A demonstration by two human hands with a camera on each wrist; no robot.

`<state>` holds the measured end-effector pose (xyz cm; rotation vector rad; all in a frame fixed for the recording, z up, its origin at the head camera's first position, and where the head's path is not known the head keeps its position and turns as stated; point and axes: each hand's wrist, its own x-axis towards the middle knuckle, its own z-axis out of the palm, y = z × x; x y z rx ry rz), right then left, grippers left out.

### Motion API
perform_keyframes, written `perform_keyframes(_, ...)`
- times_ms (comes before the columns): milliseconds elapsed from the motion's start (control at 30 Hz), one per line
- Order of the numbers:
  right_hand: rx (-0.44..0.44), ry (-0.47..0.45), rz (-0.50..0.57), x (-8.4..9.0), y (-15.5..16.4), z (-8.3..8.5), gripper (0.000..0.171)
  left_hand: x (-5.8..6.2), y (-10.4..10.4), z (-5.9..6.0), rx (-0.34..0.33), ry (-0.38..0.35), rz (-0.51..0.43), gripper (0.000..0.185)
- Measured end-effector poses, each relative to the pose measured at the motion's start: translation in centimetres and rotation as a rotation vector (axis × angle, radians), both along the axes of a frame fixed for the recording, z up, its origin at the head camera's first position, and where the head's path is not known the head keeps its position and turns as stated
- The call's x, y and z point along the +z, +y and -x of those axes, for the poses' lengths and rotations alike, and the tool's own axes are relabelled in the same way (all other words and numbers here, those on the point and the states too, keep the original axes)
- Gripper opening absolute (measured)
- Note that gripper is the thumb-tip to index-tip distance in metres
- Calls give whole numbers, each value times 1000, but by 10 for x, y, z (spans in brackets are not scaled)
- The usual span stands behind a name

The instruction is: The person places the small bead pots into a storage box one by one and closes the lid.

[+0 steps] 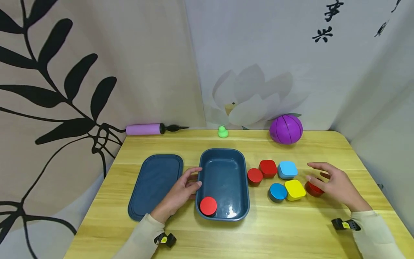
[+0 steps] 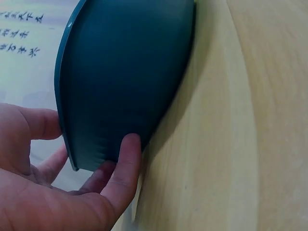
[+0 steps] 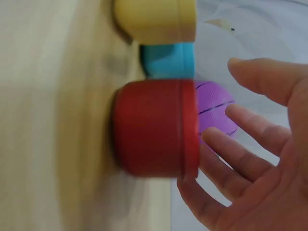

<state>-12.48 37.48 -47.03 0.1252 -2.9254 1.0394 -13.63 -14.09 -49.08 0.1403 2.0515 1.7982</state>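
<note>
In the head view my left hand [image 1: 182, 192] rests its fingertips against the left side of a dark blue rectangular box [image 1: 226, 181]. From the left wrist, fingers [image 2: 129, 159] touch the outer wall of that box [image 2: 125, 72]. A round red lidded container [image 1: 208, 206] stands inside, in its near left corner. My right hand [image 1: 337, 187] is spread beside another red lidded container [image 1: 313, 189], partly covering it. Seen from the right wrist, the hand's fingers [image 3: 236, 149] are apart, close to the top of the red container [image 3: 154, 127].
Left of the box lies a dark blue lid [image 1: 155, 185]. Between box and right hand stand two red containers [image 1: 267, 168], a light blue one [image 1: 287, 169], a blue one [image 1: 277, 192] and a yellow one [image 1: 295, 190]. Behind are a purple ball [image 1: 286, 129], green toy [image 1: 222, 132] and purple pump [image 1: 143, 129].
</note>
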Motion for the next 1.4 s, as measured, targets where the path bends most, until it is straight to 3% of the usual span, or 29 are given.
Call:
perform_keyframes(300, 19, -15, -17, -14, 14, -10, 59, -3, 2, -5, 27, -7, 16, 48)
perform_keyframes(567, 8, -69, 27, -15, 17, -21, 60, -3, 4, -6, 18, -1, 16, 49)
perform_keyframes(933, 1, -152, 37, -17, 18, -21, 69, -5, 4, -7, 34, 6, 26, 48)
perform_keyframes(1200, 3, -47, 4, -9, 13, -17, 63, -6, 4, -7, 25, -9, 9, 49)
perform_keyframes(1400, 7, 42, 44, 5, 2, -8, 58, -5, 4, -6, 26, -8, 8, 48)
